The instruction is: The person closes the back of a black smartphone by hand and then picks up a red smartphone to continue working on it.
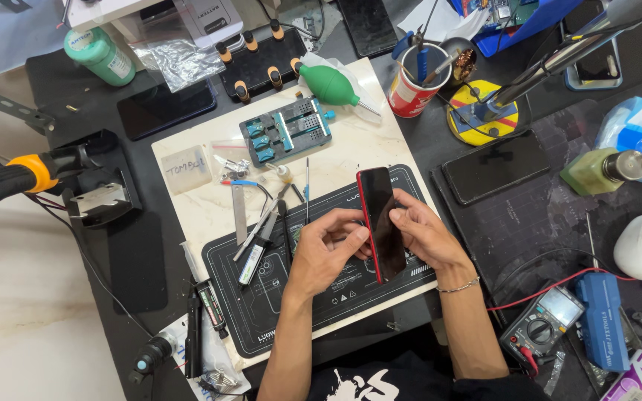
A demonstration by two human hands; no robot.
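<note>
Above the dark work mat at the near edge of the table, both hands hold a red-edged phone between them. The phone stands tilted on its long side, its dark screen facing right and slightly up, its top end pointing away from the person. It hangs clear of the mat, roughly over the mat's middle.

The left hand comes up from below with the forearm rising almost straight, the wrist bent back and the fingers curled toward the phone's red left edge; thumb and forefinger close on that edge near its lower half. The right hand reaches in from the right, its forearm angled up and to the left, a thin bracelet at the wrist. Its fingers wrap behind the screen side and press the phone's right face, the thumb lying near the upper part. Both hands are narrowed around the phone, neither spread wide.

Just left of the left hand, tweezers and slim tools lie across the mat's corner. A second dark phone lies flat on the table, well apart to the right. A multimeter sits near the right forearm.
</note>
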